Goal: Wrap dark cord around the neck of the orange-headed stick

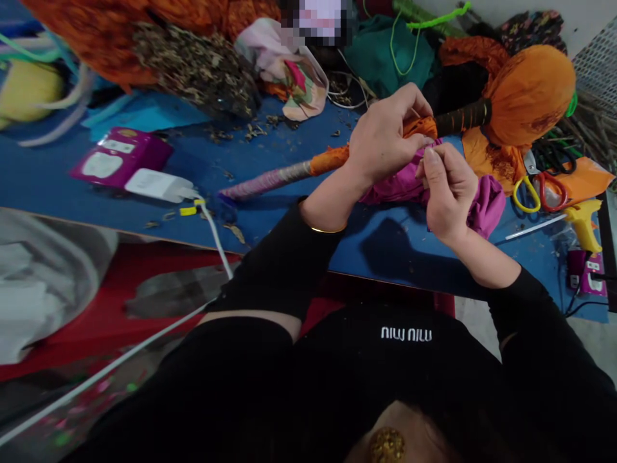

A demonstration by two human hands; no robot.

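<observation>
My left hand [380, 138] is closed around a long wrapped stick [279, 177]. The stick is purple at its left end and orange towards my fingers. To the right of the hand it continues as a dark brown section [463, 119] wound with orange strands, up to a large round head in orange cloth [535, 96]. Just in front of it, my right hand [448, 186] is closed in a pinch, close to my left fingertips. What lies between its fingertips is too small to make out. Bunched magenta cloth [486, 202] lies beneath both hands.
Yellow- and red-handled scissors [526, 195] and a yellow glue gun [584, 222] lie at right. A purple power socket box [123, 157] with a white plug [161, 184] and cable sits at left. Dry plant scraps [202, 71] and orange cloth [91, 32] are heaped behind.
</observation>
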